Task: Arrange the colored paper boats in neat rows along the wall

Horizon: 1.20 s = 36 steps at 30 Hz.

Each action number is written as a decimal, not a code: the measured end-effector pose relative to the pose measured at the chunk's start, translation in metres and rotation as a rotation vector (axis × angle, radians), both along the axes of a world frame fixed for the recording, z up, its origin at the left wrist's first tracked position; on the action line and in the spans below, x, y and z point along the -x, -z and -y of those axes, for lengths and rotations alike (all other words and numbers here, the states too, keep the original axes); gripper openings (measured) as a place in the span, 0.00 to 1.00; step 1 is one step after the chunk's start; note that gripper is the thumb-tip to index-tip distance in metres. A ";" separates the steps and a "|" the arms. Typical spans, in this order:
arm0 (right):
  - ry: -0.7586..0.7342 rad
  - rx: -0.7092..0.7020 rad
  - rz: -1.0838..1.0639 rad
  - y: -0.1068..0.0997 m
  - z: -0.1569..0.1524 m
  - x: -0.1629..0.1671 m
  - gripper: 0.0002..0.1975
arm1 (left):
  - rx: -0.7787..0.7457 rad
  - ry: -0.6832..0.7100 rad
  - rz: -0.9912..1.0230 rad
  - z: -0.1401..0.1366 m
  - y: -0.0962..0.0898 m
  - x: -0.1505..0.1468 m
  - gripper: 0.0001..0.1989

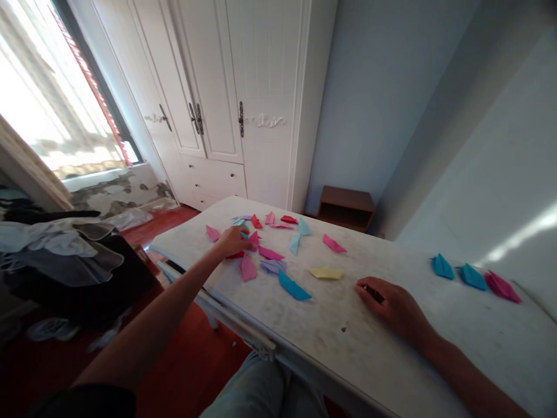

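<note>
The left arm stretches forward, its hand (237,239) palm-down among folded paper pieces (248,268) on the table (322,325); its thumb and fingers bend beside a pink piece (255,240), but whether that grip is grasping it I cannot tell. Nearby, two pale-blue pieces (304,227) lie together, and one yellow piece (326,273) sits apart. Behind the table, a brown cabinet (346,197) has a dark, open compartment. The right hand (389,303) rests, fingers curled; whether its grip encloses anything I cannot tell. Far right stand three pieces: two blue (442,267), one pink (502,287).
</note>
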State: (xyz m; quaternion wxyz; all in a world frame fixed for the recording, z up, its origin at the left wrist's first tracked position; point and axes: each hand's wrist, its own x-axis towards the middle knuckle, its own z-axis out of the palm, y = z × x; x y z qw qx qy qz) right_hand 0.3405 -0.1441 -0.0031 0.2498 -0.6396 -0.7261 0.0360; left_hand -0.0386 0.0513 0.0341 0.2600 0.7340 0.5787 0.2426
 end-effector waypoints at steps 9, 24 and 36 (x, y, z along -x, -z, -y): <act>0.002 0.022 -0.019 0.000 0.001 -0.001 0.16 | 0.193 -0.001 0.351 0.026 -0.018 -0.008 0.25; -0.004 0.042 -0.014 -0.003 0.002 0.002 0.15 | 0.460 0.291 0.758 0.068 -0.055 -0.093 0.20; -0.002 0.041 -0.034 -0.010 0.004 0.004 0.06 | 0.545 0.554 0.536 0.060 -0.054 -0.283 0.06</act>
